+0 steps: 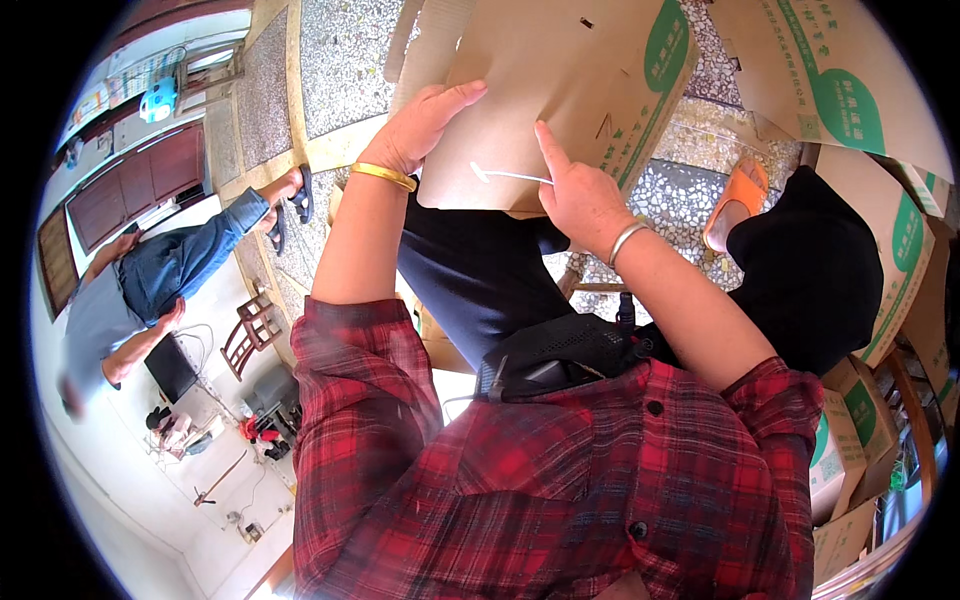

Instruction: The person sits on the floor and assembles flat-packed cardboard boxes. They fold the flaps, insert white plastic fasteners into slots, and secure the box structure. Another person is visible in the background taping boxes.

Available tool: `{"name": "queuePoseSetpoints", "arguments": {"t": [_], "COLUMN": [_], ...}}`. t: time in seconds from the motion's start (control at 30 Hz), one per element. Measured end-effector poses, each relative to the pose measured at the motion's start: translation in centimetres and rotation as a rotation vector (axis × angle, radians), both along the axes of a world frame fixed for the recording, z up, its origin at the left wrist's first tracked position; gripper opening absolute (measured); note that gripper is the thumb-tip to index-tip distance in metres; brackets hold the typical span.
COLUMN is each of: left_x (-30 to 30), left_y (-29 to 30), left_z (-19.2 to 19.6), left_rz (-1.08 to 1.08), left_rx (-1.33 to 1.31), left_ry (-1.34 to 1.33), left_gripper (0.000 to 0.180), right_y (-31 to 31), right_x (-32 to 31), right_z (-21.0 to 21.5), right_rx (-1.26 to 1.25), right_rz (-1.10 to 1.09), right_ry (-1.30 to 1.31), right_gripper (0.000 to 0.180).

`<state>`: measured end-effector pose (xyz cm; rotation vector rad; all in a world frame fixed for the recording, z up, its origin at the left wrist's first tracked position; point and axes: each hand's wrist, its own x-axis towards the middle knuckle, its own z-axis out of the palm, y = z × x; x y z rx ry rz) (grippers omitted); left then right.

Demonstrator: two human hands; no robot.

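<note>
A flat brown cardboard box (pixel 560 80) with green print lies across my lap. My left hand (pixel 420 125), with a gold bangle at the wrist, rests on the box's left edge and holds it, fingers curled over the cardboard. My right hand (pixel 575 195), wearing a silver bangle, pinches a thin white plastic strap (pixel 505 176) against the cardboard, index finger stretched up along the box face. The strap's free end curls to the left between both hands.
More folded green-printed cartons (pixel 830 70) lie at the upper right, with stacked ones (pixel 850 440) at the lower right. An orange slipper (pixel 738 195) sits on the terrazzo floor. Another person in denim (pixel 170 265) sits at the left near a small wooden chair (pixel 250 335).
</note>
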<state>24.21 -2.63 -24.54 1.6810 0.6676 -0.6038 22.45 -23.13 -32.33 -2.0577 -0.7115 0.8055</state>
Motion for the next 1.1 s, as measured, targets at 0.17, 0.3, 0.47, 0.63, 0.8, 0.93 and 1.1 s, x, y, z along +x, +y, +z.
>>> {"name": "queuePoseSetpoints", "arguments": {"t": [0.17, 0.3, 0.47, 0.63, 0.8, 0.93, 1.1], "left_x": [0.2, -0.2, -0.2, -0.2, -0.2, -0.3, -2.0], "left_y": [0.4, -0.1, -0.2, -0.1, -1.2, -2.6, -3.5], "left_z": [0.6, 0.5, 0.1, -0.2, 0.3, 1.7, 2.0], "left_rz": [-0.047, 0.071, 0.037, -0.048, -0.031, -0.014, -0.09], "left_rx": [0.082, 0.046, 0.018, 0.071, 0.046, -0.049, -0.048], "left_ry": [0.019, 0.002, -0.051, -0.003, -0.024, 0.013, -0.044], "left_gripper": [0.047, 0.049, 0.048, 0.04, 0.046, 0.036, 0.037], "right_y": [0.0, -0.3, -0.1, 0.3, 0.2, -0.5, -1.5], "right_x": [1.1, 1.4, 1.5, 1.8, 1.7, 2.8, 2.4], "right_z": [-0.6, -1.0, -0.4, -0.8, -0.9, -0.8, -0.6], "right_rx": [0.089, 0.085, 0.028, 0.196, 0.131, 0.29, 0.25], "right_rz": [-0.024, -0.042, -0.016, -0.139, -0.199, -0.275, -0.216], "right_ry": [0.1, 0.088, 0.09, 0.248, 0.206, 0.41, 0.286], "right_gripper": [0.065, 0.063, 0.063, 0.06, 0.051, 0.037, 0.024]}}
